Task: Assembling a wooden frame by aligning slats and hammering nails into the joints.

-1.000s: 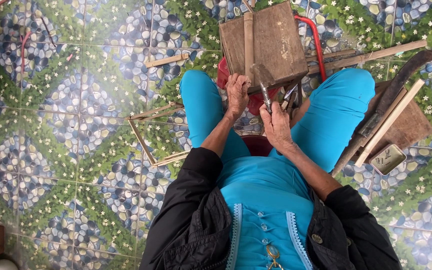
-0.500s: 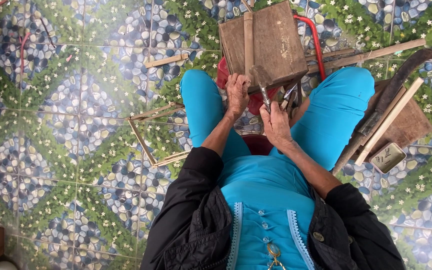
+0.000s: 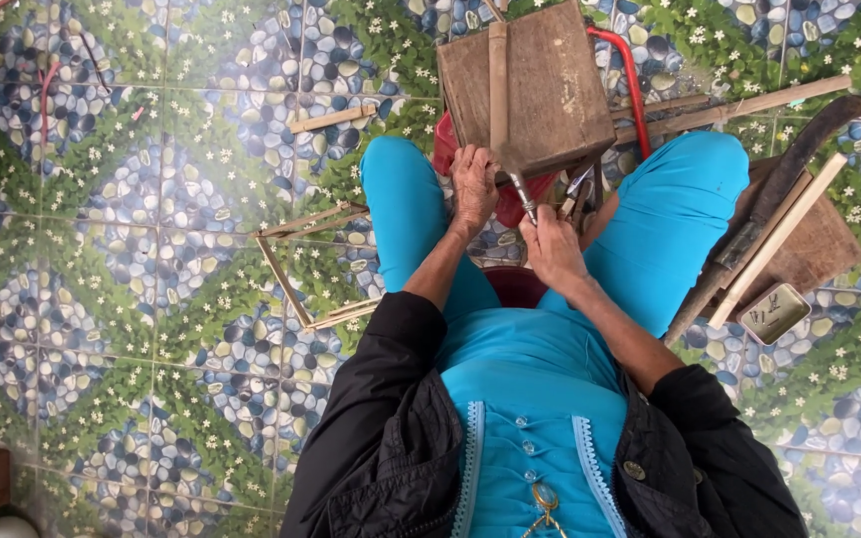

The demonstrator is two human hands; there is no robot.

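Left hand point(image 3: 473, 186) pinned wooden strip point(image 3: 497, 85) flat on block point(image 3: 540, 85); right hand point(image 3: 550, 244) closed around metal tool point(image 3: 525, 199); steady downward pressure advisable.

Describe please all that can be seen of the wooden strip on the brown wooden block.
The wooden strip is a narrow, flat, pale slat, lighter than the worn brown wooden block it lies on. It runs along the block's left part, from the far edge to the near edge. Near its close end the left hand presses it down, and a thin metal tool held in the right hand meets that end. Its far end leaves the picture.
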